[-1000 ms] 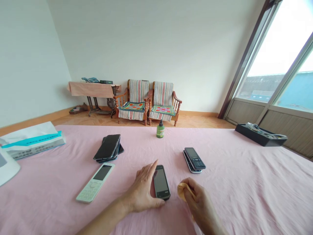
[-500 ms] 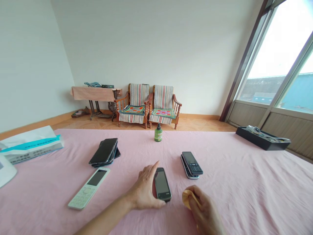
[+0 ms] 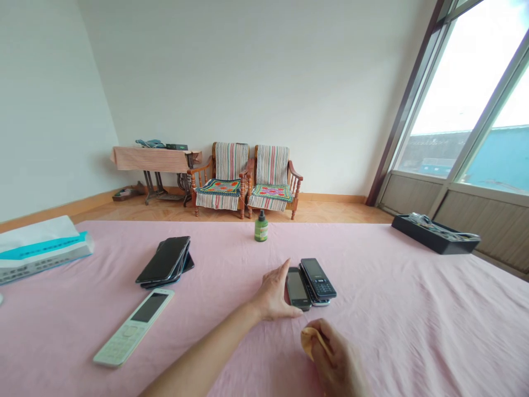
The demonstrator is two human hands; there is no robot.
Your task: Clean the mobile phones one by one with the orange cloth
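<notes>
Left hand (image 3: 275,295) holds dark phone (image 3: 298,289) in wide thumb-to-finger span, well short of far edge of pink sheet (image 3: 397,331); right hand (image 3: 339,355) clenches yellow cloth (image 3: 309,341). Risk: extra rightward push may topple keypad-phone stack (image 3: 319,278). Since earlier frame: phone shifted right, now beside stack.

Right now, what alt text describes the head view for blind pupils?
A person's left hand grasps a dark phone beside stacked phones on a pink sheet; the right hand holds a bunched tan cloth. A white phone lies to the left, a green bottle stands beyond.
</notes>
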